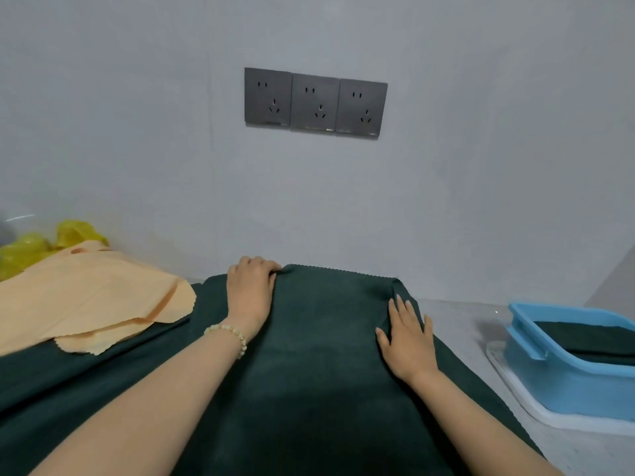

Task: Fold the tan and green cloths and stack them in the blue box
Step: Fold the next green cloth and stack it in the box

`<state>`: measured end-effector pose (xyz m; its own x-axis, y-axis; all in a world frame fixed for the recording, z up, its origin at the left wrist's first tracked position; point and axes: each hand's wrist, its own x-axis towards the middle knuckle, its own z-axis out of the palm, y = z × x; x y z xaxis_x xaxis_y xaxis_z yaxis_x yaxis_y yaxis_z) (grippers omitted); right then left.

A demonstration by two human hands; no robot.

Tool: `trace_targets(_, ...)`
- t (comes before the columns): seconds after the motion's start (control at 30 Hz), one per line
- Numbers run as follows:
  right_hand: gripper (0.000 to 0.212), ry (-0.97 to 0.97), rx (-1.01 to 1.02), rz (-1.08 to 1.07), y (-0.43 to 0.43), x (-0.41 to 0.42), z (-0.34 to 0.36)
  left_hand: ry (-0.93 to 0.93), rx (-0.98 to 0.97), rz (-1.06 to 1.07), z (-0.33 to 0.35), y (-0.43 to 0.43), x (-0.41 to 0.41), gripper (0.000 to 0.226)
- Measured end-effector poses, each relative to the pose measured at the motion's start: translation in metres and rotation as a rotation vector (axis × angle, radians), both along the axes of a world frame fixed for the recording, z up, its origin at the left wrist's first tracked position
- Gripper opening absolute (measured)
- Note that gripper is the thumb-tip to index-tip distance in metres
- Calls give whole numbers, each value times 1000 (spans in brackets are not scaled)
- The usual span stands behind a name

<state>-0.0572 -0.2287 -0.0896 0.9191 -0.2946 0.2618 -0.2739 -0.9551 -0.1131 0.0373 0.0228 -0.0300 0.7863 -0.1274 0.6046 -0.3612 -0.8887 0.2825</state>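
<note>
A dark green cloth [326, 338] lies spread over the middle of the desk [464, 324], its far scalloped edge close to the grey wall [137, 132], and both hands are on it. The left hand [251, 290] sits at the far left corner of the upper layer, fingers curled down and pinching the edge of the fabric there; a bracelet of pale beads [228, 334] circles that wrist. The right hand [407, 338] lies flat with fingers spread and straight (nothing gripped, only pressing), palm down on the right side of the same cloth, just short of its far right corner. The green fabric reaches beyond the upper layer on the left and toward the camera, so it looks doubled over, though how many layers there are I cannot tell. To the left, the tan cloths [89, 304] rest in a loose, rumpled pile, their near edge overlapping the green fabric, and behind them a crumpled yellow plastic bag [31, 245] lies against the wall. At the right edge of the desk stands the blue box [563, 376], well apart from the hands, with a dark green cloth already lying inside it [591, 338]; the box sits on a clear or white tray [515, 389]. Three dark grey wall sockets [315, 102] are set in a row above the cloth.
</note>
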Motion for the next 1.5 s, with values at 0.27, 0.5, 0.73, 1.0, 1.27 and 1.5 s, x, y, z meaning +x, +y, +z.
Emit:
trace_targets(0.27, 64, 207, 192, -136, -14, 42, -26, 677, 280, -116, -81, -48, -1, 75)
trace_targets(0.5, 62, 224, 197, -151, -13, 28, -23, 638, 372, -117, -85, -44, 4, 78)
trace_targets(0.73, 60, 214, 182, -145, -40, -50, -22, 532, 278, -165, -80, -8, -25, 58)
trace_targets(1.0, 56, 154, 164, -37, -10, -147, -14, 610, 244, -182, -67, 23, -138, 59)
trace_targets(1.27, 57, 214, 153, 166, 51, -207, -24, 590, 365, -280, -86, 22, -226, 66)
trace_targets(1.5, 60, 320, 152, -43, 12, -251, -15, 640, 357, -176, -81, 83, -231, 67)
